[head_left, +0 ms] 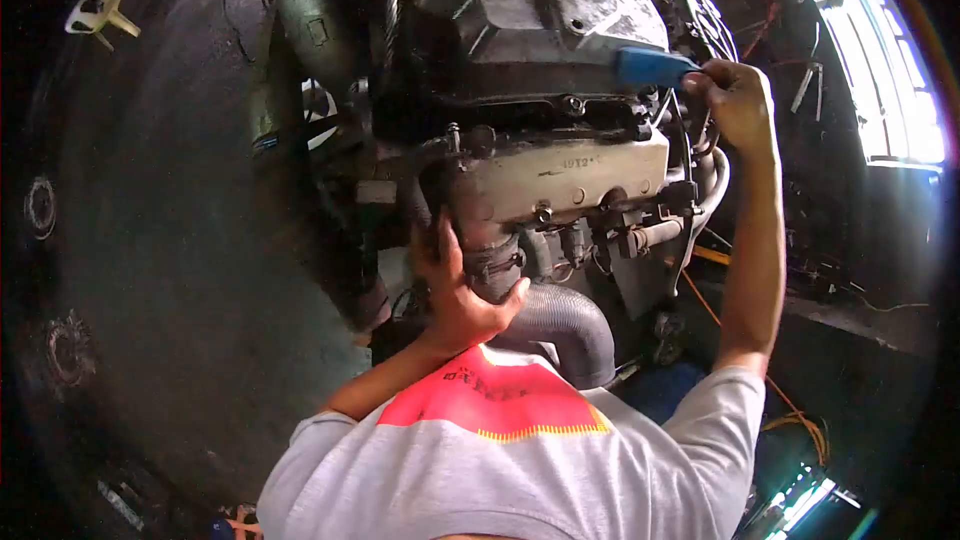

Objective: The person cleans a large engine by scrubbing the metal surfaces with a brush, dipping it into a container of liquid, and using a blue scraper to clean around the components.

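Observation:
My right hand [738,105] is closed on the end of a blue tool [652,68], perhaps a brush or scraper; motion blurs its far end. The tool lies against or just over the right front edge of the dark engine cover [530,10]. Lower and to the left, my left hand [465,295] has its fingers spread around the dark pipe joint [495,262], below the pale metal part [570,178] on the engine's front. Whether every finger touches the pipe cannot be made out.
A thick ribbed hose [570,320] curves down right of my left hand. A twisted steel cable [395,0] runs beside the cover. A blurred person in dark green clothes [310,20] stands at the left. A yellow chair [105,15] is farther back. Orange cable [800,420] lies at lower right.

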A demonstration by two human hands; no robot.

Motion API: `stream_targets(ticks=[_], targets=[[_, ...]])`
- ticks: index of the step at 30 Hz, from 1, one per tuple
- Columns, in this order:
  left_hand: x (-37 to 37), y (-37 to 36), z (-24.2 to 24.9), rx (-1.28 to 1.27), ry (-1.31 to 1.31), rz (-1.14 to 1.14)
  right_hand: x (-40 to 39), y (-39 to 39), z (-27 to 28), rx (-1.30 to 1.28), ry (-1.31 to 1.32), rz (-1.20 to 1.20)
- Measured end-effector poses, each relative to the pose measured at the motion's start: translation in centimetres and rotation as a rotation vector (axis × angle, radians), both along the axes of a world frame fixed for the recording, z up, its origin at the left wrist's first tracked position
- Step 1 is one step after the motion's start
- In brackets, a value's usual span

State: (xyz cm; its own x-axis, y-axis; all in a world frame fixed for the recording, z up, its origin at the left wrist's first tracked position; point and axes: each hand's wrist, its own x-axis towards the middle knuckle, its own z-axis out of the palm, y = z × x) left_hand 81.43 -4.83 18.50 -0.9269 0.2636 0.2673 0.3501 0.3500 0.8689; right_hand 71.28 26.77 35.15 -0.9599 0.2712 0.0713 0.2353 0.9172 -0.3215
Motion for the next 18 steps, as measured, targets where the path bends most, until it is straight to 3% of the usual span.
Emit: stream_targets(ticks=[1, 2, 3, 5, 8, 9, 11, 13, 14, 15, 17, 18], targets=[[-0.2, -0.1, 0.1, -0.003, -0.001, 0.002, -0.2, -3.3, 0.4, 0.08, -0.087, -0.093], [-0.3, 0.0, 0.1, -0.001, 0.01, 0.003, -0.5, -4.4, -1.8, -0.059, 0.132, 0.122], [-0.2, 0.0, 0.1, 0.001, 0.016, 0.005, -0.9, -8.3, -1.4, 0.048, 0.02, 0.04], [-0.2, 0.1, 0.1, 0.048, -0.004, -0.008, -1.2, -12.9, -1.6, 0.145, 0.187, 0.167], [0.1, -0.1, 0.0, 0.108, -0.069, -0.024, -0.6, -9.9, -1.4, 0.166, 0.141, 0.127], [0.0, 0.0, 0.2, 0.07, -0.06, -0.005, 0.1, -7.5, -1.6, -0.051, 0.072, 0.068], [-0.5, -0.4, 0.3, 0.039, -0.042, 0.026, 1.3, -3.4, -2.7, -0.149, 0.094, 0.008], [-0.6, 0.1, 0.3, 0.066, 0.062, 0.037, 0.7, -7.4, -2.8, 0.066, 0.253, 0.064], [-0.4, 0.2, 0.4, 0.061, 0.015, 0.05, 0.1, -10.6, -2.0, 0.126, 0.185, 0.121], [-0.2, 0.2, 0.3, 0.057, 0.006, 0.037, -0.8, -12.5, -3.1, 0.133, 0.312, 0.242], [-0.2, 0.0, 0.3, 0.028, 0.014, 0.029, -1.2, -15.1, -2.4, 0.237, 0.202, 0.248], [-0.2, -0.1, 0.4, 0.035, -0.026, 0.03, -0.6, -14.0, -2.0, 0.138, 0.164, 0.194]])
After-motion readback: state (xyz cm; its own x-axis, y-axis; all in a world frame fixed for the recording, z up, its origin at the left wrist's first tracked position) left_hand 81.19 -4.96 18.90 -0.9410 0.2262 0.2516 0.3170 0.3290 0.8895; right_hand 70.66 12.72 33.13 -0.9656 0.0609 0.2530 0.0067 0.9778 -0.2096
